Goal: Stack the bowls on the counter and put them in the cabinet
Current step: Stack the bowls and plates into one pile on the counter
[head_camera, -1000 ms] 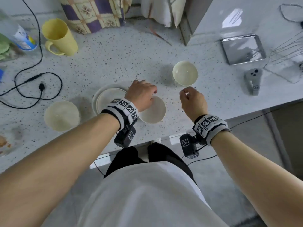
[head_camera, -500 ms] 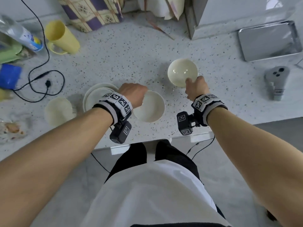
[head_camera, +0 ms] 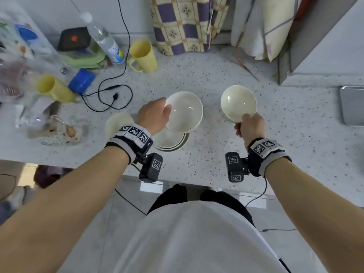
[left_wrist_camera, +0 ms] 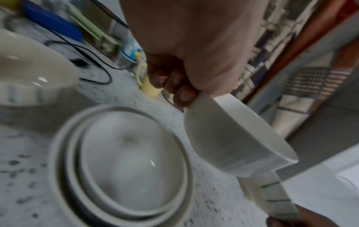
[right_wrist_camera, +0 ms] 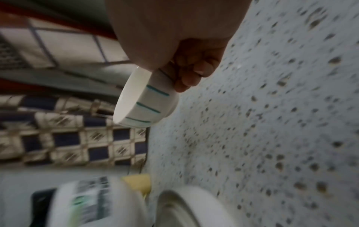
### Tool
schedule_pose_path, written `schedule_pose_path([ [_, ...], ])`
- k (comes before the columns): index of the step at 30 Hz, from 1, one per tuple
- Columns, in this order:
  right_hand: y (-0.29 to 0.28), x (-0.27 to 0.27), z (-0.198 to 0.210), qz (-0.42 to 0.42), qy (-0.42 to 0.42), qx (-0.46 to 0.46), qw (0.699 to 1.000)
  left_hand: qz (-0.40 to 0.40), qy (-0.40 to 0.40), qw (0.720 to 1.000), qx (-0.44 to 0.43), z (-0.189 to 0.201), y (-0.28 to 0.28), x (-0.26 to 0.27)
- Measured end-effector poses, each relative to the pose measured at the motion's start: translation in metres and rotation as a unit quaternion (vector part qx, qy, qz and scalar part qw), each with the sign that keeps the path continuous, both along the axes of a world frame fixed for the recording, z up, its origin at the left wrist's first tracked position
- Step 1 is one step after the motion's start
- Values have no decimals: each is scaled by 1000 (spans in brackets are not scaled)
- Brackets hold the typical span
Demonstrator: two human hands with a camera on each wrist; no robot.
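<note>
here: left hand [head_camera: 152,115] pinching the near-left rim of a plain white bowl [head_camera: 184,112], thumb inside, fingers [left_wrist_camera: 170,81] curled under the outer wall, bowl lifted and tilted above the nested stack of white dishes [head_camera: 169,139] on the speckled counter [head_camera: 206,158]. right hand [head_camera: 251,126] pinching the near rim of a smaller white bowl with teal stripes [head_camera: 238,105], thumb over the edge, fingers [right_wrist_camera: 192,73] folded against the striped side, bowl held off the counter and tipped toward the camera. both bowls side by side, apart, not touching. another cream bowl [head_camera: 116,123] just left of the left wrist, resting on the counter. farther back: yellow mug [head_camera: 143,56], plastic bottle [head_camera: 104,40], black cable [head_camera: 110,95], blue box [head_camera: 81,80], checked cloth [head_camera: 181,24] hanging at the wall. metal tray [head_camera: 352,105] at the right edge.
</note>
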State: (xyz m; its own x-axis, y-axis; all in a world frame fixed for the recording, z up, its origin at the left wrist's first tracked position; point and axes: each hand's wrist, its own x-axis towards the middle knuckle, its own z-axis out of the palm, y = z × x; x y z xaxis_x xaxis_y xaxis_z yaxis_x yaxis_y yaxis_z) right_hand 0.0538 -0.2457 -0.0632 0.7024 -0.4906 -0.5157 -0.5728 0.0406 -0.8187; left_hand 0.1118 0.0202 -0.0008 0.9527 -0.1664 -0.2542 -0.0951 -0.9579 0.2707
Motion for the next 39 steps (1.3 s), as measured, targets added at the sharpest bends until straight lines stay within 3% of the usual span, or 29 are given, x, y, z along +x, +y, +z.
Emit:
schedule_pose_path([
  [7,74,23,44,100,-66,20,993,3,46,998,48,-23,66,-11],
  [16,100,11,56,184,-71,-51,979,-42,41,997,57,-56,55,-13],
  [22,112,5,56,238,-47,-104,964,-22,32,996,78,-57,54,-19],
  [27,125,5,50,292,-21,-146,945,7,19,999,-28,-50,67,-23],
  [30,132,8,46,324,-6,-217,921,53,-4,992,-114,-51,83,-29],
  [33,137,10,42,328,5,-258,909,7,27,973,-228,-42,91,-37],
  [36,142,12,39,324,21,-276,905,-64,83,969,-224,-36,90,-46],
  [39,147,13,37,329,33,-293,897,-42,108,971,-209,-41,90,-47],
])
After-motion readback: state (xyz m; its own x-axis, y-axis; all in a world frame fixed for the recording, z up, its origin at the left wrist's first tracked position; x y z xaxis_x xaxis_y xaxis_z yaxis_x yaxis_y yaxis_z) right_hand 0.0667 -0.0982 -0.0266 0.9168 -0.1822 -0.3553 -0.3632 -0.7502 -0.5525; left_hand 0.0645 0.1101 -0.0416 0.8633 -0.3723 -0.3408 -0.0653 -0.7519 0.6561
